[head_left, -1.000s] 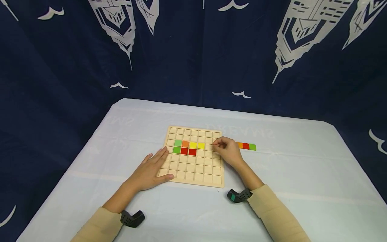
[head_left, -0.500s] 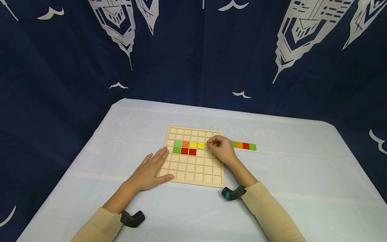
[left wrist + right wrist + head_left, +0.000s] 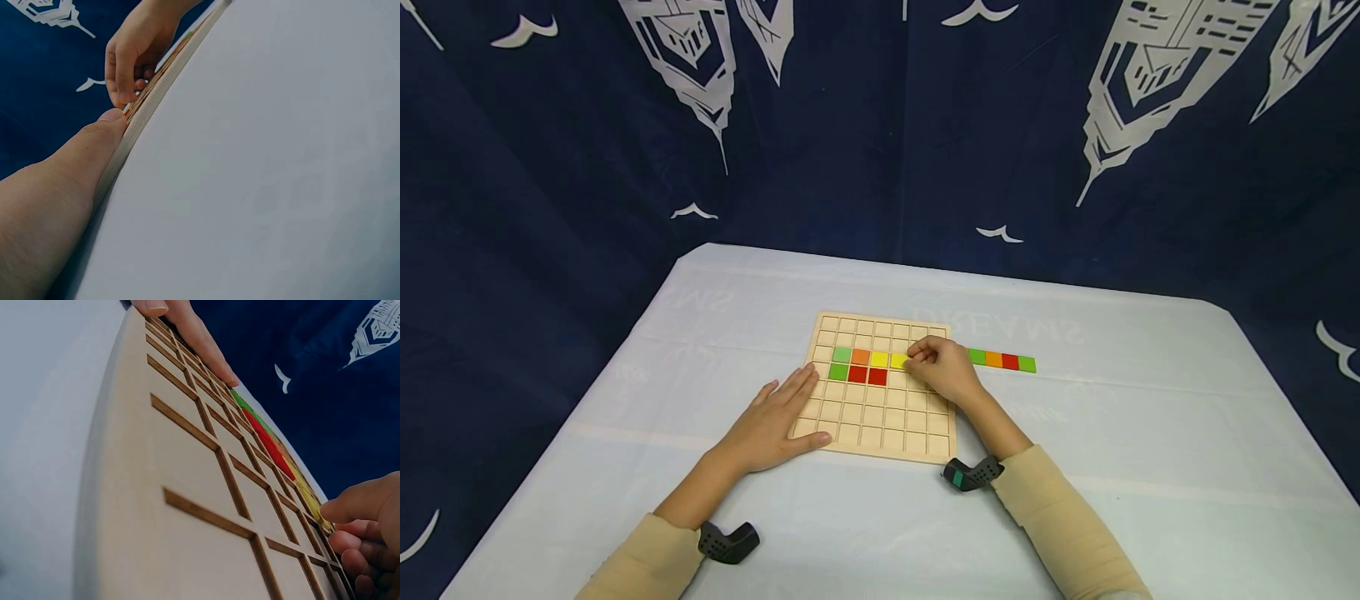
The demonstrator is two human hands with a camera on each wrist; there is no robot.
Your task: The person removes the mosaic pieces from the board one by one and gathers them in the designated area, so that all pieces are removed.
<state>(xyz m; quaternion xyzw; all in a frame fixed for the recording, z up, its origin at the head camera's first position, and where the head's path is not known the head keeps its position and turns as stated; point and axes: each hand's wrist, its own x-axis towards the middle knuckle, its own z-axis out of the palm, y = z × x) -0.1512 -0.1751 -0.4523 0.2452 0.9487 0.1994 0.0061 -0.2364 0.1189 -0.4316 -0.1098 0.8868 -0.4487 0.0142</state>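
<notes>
My left hand [image 3: 769, 425] lies flat with fingers straight, thumb spread, over the left edge of a wooden grid board [image 3: 891, 437]. My right hand [image 3: 947, 371] has curled fingers, with thumb and index tips at a yellow tile [image 3: 896, 361], partly hiding it. In the right wrist view the thumb of the right hand [image 3: 375, 525] touches the yellow tiles [image 3: 306, 490]. Another yellow tile [image 3: 879, 359], an orange tile [image 3: 861, 357] and a light green tile [image 3: 842, 355] share that row. Below are a green tile [image 3: 838, 372] and two red tiles [image 3: 867, 376].
Right of the board, a straight row of green, orange and red tiles [image 3: 1002, 361] lies on the white table [image 3: 1112, 433]. A dark blue printed curtain [image 3: 865, 150] hangs behind the table. Black wrist devices [image 3: 730, 543] sit on both forearms.
My right hand has slid left over the board, from its right edge to the yellow tile. More of the tile row behind it shows. My left hand has stayed put.
</notes>
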